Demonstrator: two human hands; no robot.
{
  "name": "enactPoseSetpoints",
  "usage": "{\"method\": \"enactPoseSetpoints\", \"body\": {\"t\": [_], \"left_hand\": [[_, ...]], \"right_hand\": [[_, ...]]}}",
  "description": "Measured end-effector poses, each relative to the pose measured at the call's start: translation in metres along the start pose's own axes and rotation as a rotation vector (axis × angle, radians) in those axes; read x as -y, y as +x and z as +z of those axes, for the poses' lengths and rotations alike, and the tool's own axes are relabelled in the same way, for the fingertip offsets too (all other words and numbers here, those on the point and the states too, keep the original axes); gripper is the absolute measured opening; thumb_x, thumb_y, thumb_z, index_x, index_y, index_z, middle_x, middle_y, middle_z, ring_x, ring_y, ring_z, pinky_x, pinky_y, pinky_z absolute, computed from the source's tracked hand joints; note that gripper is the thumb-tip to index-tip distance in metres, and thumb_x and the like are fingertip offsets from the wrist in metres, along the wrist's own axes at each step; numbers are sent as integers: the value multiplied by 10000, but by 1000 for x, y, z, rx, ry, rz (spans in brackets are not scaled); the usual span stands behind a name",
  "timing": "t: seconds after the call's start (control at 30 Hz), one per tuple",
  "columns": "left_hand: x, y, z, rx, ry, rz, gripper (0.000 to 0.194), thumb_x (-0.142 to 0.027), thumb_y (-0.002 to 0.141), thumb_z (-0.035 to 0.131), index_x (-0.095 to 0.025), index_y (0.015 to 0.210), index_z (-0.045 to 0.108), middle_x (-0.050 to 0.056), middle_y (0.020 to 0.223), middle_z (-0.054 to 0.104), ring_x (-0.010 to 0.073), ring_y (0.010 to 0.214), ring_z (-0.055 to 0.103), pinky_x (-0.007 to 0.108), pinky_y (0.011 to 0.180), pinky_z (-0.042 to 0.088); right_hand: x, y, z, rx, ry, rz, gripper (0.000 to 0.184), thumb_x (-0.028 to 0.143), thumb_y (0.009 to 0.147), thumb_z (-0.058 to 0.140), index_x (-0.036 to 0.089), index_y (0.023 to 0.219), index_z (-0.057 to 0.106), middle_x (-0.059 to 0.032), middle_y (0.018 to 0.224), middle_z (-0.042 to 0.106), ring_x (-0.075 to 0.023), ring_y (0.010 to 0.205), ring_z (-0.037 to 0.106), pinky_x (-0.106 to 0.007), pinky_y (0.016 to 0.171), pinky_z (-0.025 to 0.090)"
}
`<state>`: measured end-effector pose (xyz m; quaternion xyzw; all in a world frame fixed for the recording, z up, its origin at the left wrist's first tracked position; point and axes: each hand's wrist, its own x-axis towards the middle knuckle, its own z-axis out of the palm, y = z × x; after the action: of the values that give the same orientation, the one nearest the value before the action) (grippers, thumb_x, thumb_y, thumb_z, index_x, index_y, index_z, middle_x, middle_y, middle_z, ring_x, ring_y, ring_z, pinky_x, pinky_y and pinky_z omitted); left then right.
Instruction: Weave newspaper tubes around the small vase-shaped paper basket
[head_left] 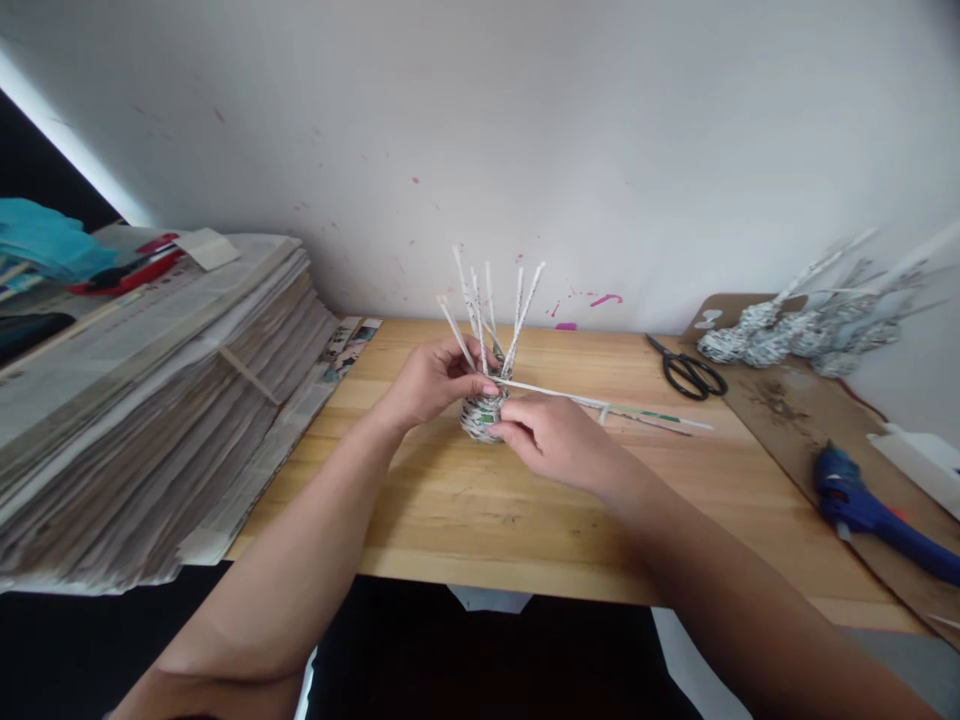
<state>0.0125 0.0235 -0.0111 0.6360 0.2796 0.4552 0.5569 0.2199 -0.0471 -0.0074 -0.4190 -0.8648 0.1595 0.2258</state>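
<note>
Head view: only view; clock set on the woven piece (pixel 476 418), 12 pointing away from the person.
Step, my read: weaving at the rim, a paper strip worked round the uprights (pixel 526 315); body looks formed, uprights not yet turned down.
Next move calls for, my read: firm left-hand hold at the rim, right fingers free to lead the strip past an upright, tension even. Risk: slack turn or bent upright.
Woven piece: on or just over the desk (pixel 450 520), contact unclear; near the middle, between both hands, touched by both. Roughly upright, uprights fanning out toward 11 to 1.
Left hand (pixel 439 382): at 10 o'clock, gripping the rim; thumb on the near side, other fingers behind among the uprights.
Right hand (pixel 551 432): at 3 o'clock, curled, thumb and fingertips against the side of the body. Can't tell if it pinches the wall or a strip end.
Loose strips (pixel 555 391): run from the rim out past 3 o'clock, passing just beyond the right hand.
Scissors (pixel 667 354): between 2 and 3, on the desk, well apart from the hands.
Glue gun (pixel 862 510): toward 4, on the cardboard sheet (pixel 787 450), well apart.
Paper stack (pixel 247 340): 9 o'clock, beyond the left forearm.
</note>
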Motion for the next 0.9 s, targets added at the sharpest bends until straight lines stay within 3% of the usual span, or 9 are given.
{"method": "enactPoseSetpoints", "body": {"t": [0.13,0.27,0.37,0.47,0.67,0.8,0.9], "left_hand": [[2,0,0,9,0,7,460,-288,547,1018,-153,850,699,15,867,745,126,738,674,256,703,552],[1,0,1,19,36,15,439,-314,571,1009,-146,847,712,20,840,741,130,725,669,262,701,539],[0,-1,1,20,66,13,426,-334,588,1002,-138,825,707,15,786,719,126,697,649,257,678,518],[0,-1,2,9,106,6,427,-353,597,994,-136,818,700,3,734,691,116,663,618,248,648,492],[-1,-2,3,5,137,-2,426,-377,611,977,-143,793,671,-8,698,668,107,626,585,243,613,460],[-1,-2,4,-5,155,2,434,-386,610,973,-149,801,664,-16,686,647,108,617,572,247,609,455],[-1,-1,4,-19,163,12,437,-380,605,976,-150,799,660,-16,692,642,108,623,567,249,615,456]], "right_hand": [[-7,2,-6,-65,6,63,204,228,1020,533,194,847,637,-18,764,677,-144,672,544,-280,663,340],[-14,5,-5,-244,41,92,183,146,955,552,183,937,731,-66,874,780,-175,749,645,-296,717,430],[-16,5,-2,-397,110,157,192,212,939,613,191,991,797,-64,850,807,-168,657,645,-301,659,448],[-14,4,-1,-452,191,195,176,282,921,668,204,951,823,-52,807,808,-162,621,650,-302,631,458],[-10,6,1,-325,326,253,207,366,888,698,203,781,768,1,651,709,-120,532,536,-285,557,395],[-14,9,3,-224,590,273,175,358,834,724,200,867,789,-26,795,779,-144,665,638,-298,656,486],[-13,8,2,-173,661,302,197,376,785,782,184,830,790,-49,800,794,-152,681,657,-310,668,503]]}}
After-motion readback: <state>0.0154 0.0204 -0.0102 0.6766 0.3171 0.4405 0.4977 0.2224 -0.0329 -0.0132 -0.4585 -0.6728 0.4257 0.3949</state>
